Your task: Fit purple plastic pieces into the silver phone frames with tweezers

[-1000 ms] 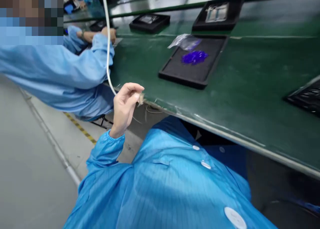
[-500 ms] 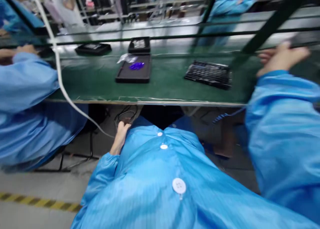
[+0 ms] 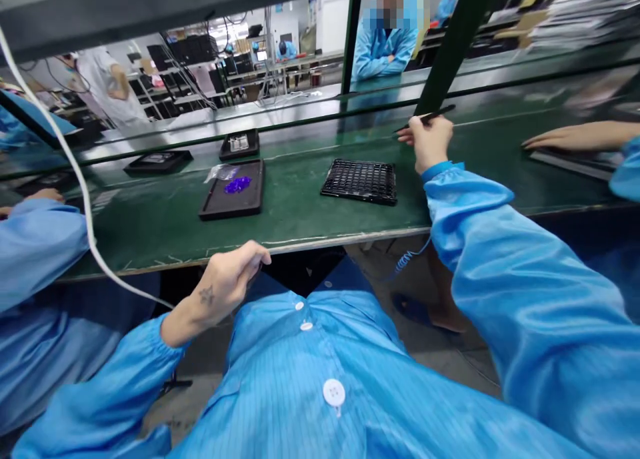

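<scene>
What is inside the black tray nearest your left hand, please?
The black tray holds a small heap of blue pieces, with a clear plastic bag lying across its far left corner. Whatever lies beneath the heap and bag is covered.

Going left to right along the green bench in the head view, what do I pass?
Black tray → black tray with blue pieces → black grid rack → right hand gripping a slim black tool.

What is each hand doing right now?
Left hand: partly open, nothing seen in it.
Right hand: closed, holding a slim black tool.
</scene>
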{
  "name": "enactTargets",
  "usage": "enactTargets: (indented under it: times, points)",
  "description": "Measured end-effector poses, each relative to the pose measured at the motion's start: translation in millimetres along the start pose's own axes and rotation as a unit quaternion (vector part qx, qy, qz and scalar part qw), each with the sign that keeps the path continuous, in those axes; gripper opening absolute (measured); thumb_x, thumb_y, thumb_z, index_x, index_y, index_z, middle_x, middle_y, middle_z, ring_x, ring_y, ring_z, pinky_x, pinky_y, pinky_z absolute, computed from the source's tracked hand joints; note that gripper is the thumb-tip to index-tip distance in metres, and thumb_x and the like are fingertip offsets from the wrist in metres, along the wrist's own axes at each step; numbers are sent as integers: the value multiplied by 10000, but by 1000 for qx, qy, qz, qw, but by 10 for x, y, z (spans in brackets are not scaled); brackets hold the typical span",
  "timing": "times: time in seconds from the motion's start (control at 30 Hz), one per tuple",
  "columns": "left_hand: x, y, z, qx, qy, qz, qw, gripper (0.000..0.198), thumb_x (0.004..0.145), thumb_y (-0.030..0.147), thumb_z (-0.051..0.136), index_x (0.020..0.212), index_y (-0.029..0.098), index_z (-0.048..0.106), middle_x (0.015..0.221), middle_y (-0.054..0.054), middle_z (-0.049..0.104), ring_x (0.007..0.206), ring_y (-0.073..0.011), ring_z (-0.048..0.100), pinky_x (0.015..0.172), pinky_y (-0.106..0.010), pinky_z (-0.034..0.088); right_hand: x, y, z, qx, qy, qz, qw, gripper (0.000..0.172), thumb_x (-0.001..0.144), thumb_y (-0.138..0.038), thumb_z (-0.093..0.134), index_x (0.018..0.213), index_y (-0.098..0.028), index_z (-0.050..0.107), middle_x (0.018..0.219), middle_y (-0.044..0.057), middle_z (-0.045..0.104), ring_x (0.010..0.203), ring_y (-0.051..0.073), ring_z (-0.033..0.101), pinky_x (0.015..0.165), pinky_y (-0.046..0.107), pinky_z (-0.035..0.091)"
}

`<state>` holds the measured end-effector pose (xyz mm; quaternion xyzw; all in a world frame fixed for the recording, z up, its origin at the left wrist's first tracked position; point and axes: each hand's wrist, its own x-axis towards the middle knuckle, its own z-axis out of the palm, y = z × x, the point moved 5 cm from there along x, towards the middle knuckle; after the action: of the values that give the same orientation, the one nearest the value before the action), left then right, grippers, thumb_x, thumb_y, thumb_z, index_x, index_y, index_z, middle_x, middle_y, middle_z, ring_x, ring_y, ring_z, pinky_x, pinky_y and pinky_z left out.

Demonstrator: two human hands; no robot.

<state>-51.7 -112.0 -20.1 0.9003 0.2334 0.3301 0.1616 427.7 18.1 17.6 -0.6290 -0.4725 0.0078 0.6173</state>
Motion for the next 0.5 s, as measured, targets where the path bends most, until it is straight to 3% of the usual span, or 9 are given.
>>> enactTargets:
  times: [0.07,0.13,0.23,0.3,0.4,0.5]
  points:
    - [399,60,-43,43,5,62,997,213,1020,200,388,911,217,569,683,35,554,528,-92,479,552,-225,380,51,-9,99,23,12,31,999,200,996,-210,564,801,-172,585,627,-57,608,576,49,568,637,209,494]
    - [841,84,31,65,-15,109,992,185,1020,200,379,1018,203,564,762,17,596,605,-109,526,621,-240,403,72,-22,229,48,2,46,998,155,963,-201,594,808,-195,594,632,-45,645,599,49,592,664,212,495]
    - [1478,21,327,97,-97,128,982,303,1011,242,405,1295,157,463,901,-24,655,794,-173,592,766,-303,425,26,-9,411,82,-17,53,995,87,937,-222,632,859,-184,621,708,-9,697,637,92,653,681,255,524]
    - [1822,-98,562,130,-139,118,975,284,1025,229,362,1267,149,486,1004,-61,678,912,-209,587,858,-362,414,-47,41,487,97,-26,65,993,87,928,-238,647,872,-174,629,737,16,715,645,123,677,686,285,541]
    - [2190,-315,869,162,-151,131,966,309,1004,122,312,1114,172,597,1211,-99,662,1027,-244,551,918,-430,411,-180,127,536,115,-53,98,987,162,909,-307,681,840,-168,634,732,49,725,638,158,694,663,307,559]
    - [2402,-459,1100,160,-156,159,961,382,926,30,364,1108,195,657,1454,-96,522,1170,-258,524,967,-443,437,-295,130,542,133,-89,124,979,188,889,-347,710,856,-171,653,777,73,745,679,177,715,670,306,574]
